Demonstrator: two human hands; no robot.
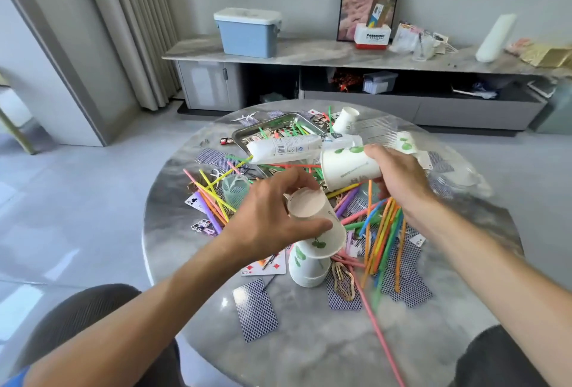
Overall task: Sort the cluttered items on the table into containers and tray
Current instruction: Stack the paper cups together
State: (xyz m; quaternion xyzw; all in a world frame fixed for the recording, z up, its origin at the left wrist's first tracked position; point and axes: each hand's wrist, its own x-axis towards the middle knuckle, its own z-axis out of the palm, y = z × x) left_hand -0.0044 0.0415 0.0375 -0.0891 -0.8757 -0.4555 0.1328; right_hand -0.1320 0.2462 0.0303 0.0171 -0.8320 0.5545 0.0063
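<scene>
Two hands' fingers grip paper cups: left hand (272, 216) an upturned cup (315, 222), right hand (393, 176) a tilted cup (346, 167).

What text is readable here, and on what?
"Panasonic": white and red box on the sideboard.
"4" with a club: face-up card at the table's left.
"5" with diamonds: face-up card beside the cups.
Tube barcode and print, paper cup print: too small to read.
</scene>
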